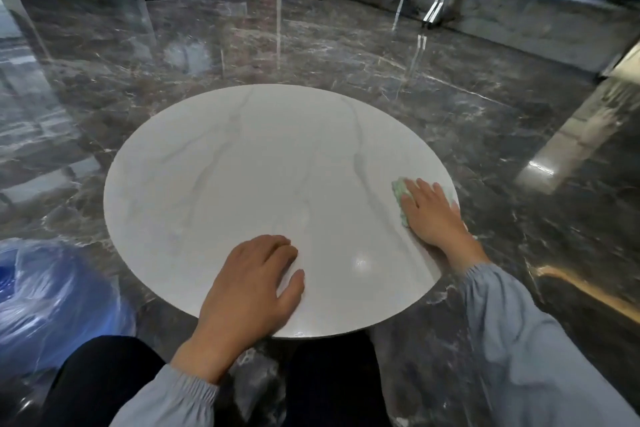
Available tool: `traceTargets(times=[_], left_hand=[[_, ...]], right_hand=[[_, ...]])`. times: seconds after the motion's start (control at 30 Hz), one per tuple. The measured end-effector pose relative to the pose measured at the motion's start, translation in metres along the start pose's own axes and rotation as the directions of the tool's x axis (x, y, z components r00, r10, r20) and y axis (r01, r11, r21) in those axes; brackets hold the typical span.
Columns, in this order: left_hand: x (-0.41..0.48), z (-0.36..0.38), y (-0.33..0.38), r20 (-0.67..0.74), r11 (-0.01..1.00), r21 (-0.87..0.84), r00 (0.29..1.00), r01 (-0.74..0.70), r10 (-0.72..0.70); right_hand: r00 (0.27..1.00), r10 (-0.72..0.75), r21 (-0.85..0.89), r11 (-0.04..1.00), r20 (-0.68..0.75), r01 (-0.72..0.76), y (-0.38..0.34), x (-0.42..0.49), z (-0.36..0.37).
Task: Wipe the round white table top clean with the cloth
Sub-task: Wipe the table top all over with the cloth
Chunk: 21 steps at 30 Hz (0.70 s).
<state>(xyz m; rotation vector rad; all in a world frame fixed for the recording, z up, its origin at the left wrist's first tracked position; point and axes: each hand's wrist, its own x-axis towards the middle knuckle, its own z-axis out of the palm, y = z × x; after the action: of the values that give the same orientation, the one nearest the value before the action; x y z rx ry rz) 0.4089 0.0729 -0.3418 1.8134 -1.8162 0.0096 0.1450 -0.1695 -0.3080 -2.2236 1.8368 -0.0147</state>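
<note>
**Inspector:** Location of the cloth?
**Observer:** The pale green cloth (399, 194) lies at the right edge of the round white table top (242, 184), under the right hand (433, 215). The palm is flat and the fingers straight, pressing it down, not gripping it.
**Inspector:** Left hand?
**Observer:** The left hand (252, 284) rests palm-down on bare table near the front rim, fingers loosely bent, holding nothing.
**Inspector:** Surroundings?
**Observer:** Dark marble floor (311, 45). A blurred blue plastic bag (45, 295) lies left of the table.

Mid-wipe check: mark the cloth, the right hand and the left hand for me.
cloth (399, 196), head view, green edge showing left of the hand.
right hand (431, 213), head view, back of the hand.
left hand (249, 282), head view, back of the hand.
</note>
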Motion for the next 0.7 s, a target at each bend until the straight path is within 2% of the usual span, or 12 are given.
traceTargets(times=[0.07,0.13,0.23,0.3,0.4,0.47,0.57,0.63,0.7], left_hand=[[0.003,0.001,0.001,-0.023,1.000,-0.005,1.000,-0.008,0.008],[0.004,0.001,0.001,-0.033,1.000,0.000,0.999,-0.005,0.005],[0.004,0.002,-0.001,-0.022,1.000,0.003,1.000,0.007,-0.007],[0.004,0.003,-0.001,-0.015,1.000,0.009,1.000,0.006,-0.006],[0.005,0.003,-0.001,-0.009,1.000,0.016,1.000,0.010,-0.010],[0.004,0.002,0.000,-0.009,1.000,0.013,1.000,0.019,-0.019],[0.002,0.002,0.001,-0.005,1.000,0.001,1.000,0.030,-0.030],[0.004,0.002,0.001,-0.013,1.000,-0.001,1.000,0.028,-0.028],[0.004,0.003,0.000,-0.016,1.000,-0.003,1.000,0.026,-0.026]], right_hand=[[0.996,0.089,-0.002,0.996,0.016,-0.089,0.003,0.010,-0.003],[0.996,0.084,0.004,0.996,0.029,-0.085,-0.024,0.010,0.003],[0.990,-0.136,-0.016,0.991,0.022,0.137,-0.090,-0.010,0.022],[0.953,-0.298,-0.030,0.953,0.047,0.300,-0.127,-0.028,0.036],[0.905,-0.411,0.008,0.911,0.110,0.413,-0.131,-0.031,0.035],[0.936,-0.345,-0.014,0.938,0.074,0.347,-0.098,-0.016,0.019],[0.997,-0.083,-0.087,0.993,0.008,0.083,-0.022,0.008,-0.004],[0.996,0.084,-0.040,0.996,-0.030,-0.086,0.007,0.016,-0.009],[0.982,0.186,0.035,0.982,-0.024,-0.185,0.001,0.024,-0.004]])
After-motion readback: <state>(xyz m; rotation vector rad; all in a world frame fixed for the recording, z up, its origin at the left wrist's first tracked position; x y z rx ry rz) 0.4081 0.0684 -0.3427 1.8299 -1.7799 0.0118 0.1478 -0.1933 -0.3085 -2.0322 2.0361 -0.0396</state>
